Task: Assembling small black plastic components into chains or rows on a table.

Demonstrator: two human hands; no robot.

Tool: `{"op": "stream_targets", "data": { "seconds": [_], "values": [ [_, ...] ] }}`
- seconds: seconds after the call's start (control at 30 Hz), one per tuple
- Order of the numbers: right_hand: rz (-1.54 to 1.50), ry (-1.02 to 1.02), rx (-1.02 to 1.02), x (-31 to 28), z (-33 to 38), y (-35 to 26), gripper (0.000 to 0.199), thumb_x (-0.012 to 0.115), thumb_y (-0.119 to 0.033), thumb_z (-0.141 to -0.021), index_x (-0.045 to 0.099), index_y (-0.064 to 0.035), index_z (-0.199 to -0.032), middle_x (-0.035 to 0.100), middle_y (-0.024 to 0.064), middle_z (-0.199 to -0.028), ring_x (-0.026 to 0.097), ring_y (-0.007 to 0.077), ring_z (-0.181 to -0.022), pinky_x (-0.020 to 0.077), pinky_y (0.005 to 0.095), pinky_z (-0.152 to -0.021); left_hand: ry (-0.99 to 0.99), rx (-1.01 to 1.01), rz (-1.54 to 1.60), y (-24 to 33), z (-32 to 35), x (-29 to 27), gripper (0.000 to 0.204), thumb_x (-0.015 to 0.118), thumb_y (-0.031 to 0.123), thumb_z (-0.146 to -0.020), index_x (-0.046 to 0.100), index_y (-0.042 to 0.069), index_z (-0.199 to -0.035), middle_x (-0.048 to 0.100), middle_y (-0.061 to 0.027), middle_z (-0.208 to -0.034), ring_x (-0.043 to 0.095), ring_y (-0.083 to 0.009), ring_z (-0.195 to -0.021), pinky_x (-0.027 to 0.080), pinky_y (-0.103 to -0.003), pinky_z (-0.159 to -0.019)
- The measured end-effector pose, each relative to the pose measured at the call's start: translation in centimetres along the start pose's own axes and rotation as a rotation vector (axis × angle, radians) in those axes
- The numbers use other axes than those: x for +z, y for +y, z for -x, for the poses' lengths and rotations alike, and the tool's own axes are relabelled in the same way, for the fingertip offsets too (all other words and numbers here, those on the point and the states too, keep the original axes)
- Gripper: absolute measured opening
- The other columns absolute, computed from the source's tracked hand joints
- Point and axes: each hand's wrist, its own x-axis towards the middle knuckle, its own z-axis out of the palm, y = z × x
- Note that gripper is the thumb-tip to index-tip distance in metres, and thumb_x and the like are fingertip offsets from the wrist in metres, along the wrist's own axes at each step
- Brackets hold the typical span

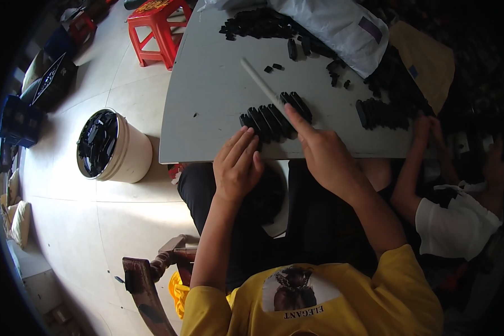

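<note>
Near the front edge of a pale table [204, 115], a row of black pieces [267, 124] sits lined up side by side, each long and narrow, before a person in a yellow shirt [353, 291]. The left hand [236, 165] reaches the row's left end, its fingers straight and close together, the thumb a little apart, the fingertips touching the end piece. The right hand [326, 159] grips a light-coloured stick [261, 79], index finger stretched along it and the other fingers curled in, partly hidden beneath the hand. The stick slants across the row, its far tip pointing up and left over bare tabletop.

Beyond the row, a few small black bits [273, 68] lie scattered, with a heap of dark parts [257, 25] at the far side beside a white bag [336, 31]. To the right, a second black row [381, 115] stands near a co-worker's hands [425, 126]; what those fingers hold cannot be told. Brown paper [425, 61] lies behind it. On the floor to the left, a white bucket [133, 150] brims with glossy black pieces, and a red stool [158, 31] stands farther back.
</note>
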Motion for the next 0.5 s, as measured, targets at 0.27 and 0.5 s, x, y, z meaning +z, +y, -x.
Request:
{"op": "stream_targets", "data": {
  "seconds": [0.27,0.5],
  "values": [
    [0.251,-0.167,0.028,2.1,-0.3,-0.5,0.057,0.047,-0.002,-0.090,0.031,-0.0073,-0.145,0.062,0.0211,-0.069,0.064,0.0378,-0.062,0.0510,0.0447,-0.060,-0.012,0.002,0.004,0.1,0.0,0.6,0.024,0.063,0.002,-0.073,0.067,-0.001,-0.096,0.066,-0.0135,-0.108,0.063,-0.0287,-0.106,0.052,-0.038,-0.087],
    [-0.002,0.023,-0.059,0.9,-0.4,-0.2,0.055,0.047,-0.003,-0.092,0.032,-0.0080,-0.144,0.062,0.0225,-0.071,0.064,0.0391,-0.063,0.0531,0.0445,-0.064,0.010,0.015,0.005,0.0,0.1,0.0,0.031,0.061,-0.002,-0.068,0.066,-0.001,-0.098,0.065,-0.0139,-0.109,0.062,-0.0302,-0.107,0.052,-0.039,-0.087]
  ]
}}
